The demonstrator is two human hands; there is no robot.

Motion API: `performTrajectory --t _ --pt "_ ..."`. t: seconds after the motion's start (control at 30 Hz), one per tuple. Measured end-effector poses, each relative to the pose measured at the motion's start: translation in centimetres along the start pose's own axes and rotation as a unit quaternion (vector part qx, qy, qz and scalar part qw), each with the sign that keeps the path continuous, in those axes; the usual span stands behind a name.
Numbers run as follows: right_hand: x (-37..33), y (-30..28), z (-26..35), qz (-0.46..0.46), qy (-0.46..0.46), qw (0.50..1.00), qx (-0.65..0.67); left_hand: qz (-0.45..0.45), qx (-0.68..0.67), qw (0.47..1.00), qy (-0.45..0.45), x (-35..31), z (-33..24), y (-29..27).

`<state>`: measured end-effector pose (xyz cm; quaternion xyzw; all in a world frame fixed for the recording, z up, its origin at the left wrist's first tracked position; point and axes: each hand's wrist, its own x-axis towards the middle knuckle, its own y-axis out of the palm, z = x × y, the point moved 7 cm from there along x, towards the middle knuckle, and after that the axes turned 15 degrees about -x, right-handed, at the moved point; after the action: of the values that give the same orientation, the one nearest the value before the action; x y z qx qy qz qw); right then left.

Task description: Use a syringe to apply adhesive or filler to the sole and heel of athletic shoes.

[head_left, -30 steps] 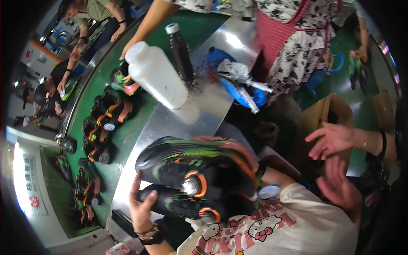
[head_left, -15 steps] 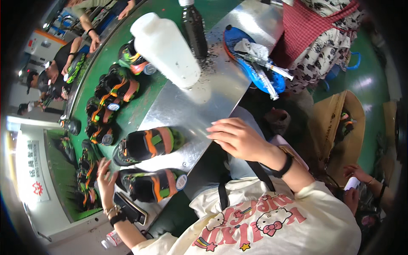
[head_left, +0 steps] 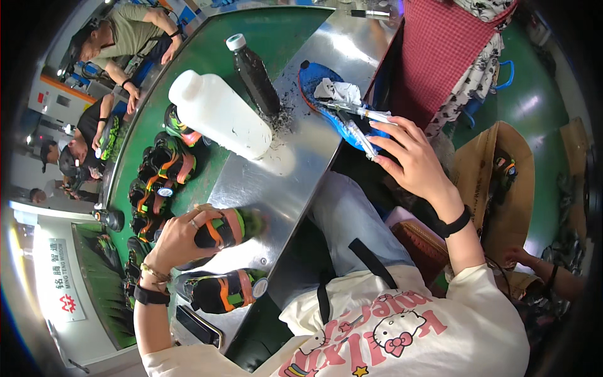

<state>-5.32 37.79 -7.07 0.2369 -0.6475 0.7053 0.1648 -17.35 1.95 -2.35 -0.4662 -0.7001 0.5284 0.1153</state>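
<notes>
Two hands: one left hand (head_left: 178,237), one right hand (head_left: 411,157). Two black wristbands (head_left: 152,296). Near left, two shoes (head_left: 220,292) and one phone (head_left: 200,328). Farther off, two bottles: one white bottle (head_left: 220,113), one dark bottle (head_left: 256,78). One blue tray (head_left: 309,75), at least two slim tools (head_left: 360,139). Right, at least one box (head_left: 474,164). Far left, one row (head_left: 178,168), its shoes too overlapped to count.

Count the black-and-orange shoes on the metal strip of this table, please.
2: one shoe under the left hand, which partly hides it; the other shoe just below it in the picture, near the dark phone.
</notes>
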Motion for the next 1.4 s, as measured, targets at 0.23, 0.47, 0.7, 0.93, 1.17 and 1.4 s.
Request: performTrajectory --t 0.23,0.47,0.7,0.93,1.17,1.4 --pt "2.5 3.0 -5.2 0.060 -0.107 0.989 0.083 -0.445 -0.276 0.852 0.002 -4.8 -3.8 -9.5" --pt "5.2 6.2 -5.7 0.145 -0.189 0.955 0.179 -0.500 -0.411 0.753 -0.121 -8.7 -9.5 -3.2" --pt "5.5 6.7 -4.7 0.106 -0.271 0.951 0.106 -0.456 -0.297 0.780 -0.310 -6.5 -7.9 8.0" --pt "7.1 8.0 -5.7 0.158 -0.145 0.947 0.240 -0.458 -0.196 0.801 -0.332 -5.6 -8.7 8.2" --pt "9.7 8.6 -7.1 0.240 0.110 0.863 0.431 -0.458 -0.160 0.808 -0.334 -5.1 -9.0 8.1" --pt "9.7 5.1 -6.7 0.208 0.146 0.843 0.474 -0.483 -0.094 0.822 -0.286 -5.5 -9.6 8.0"
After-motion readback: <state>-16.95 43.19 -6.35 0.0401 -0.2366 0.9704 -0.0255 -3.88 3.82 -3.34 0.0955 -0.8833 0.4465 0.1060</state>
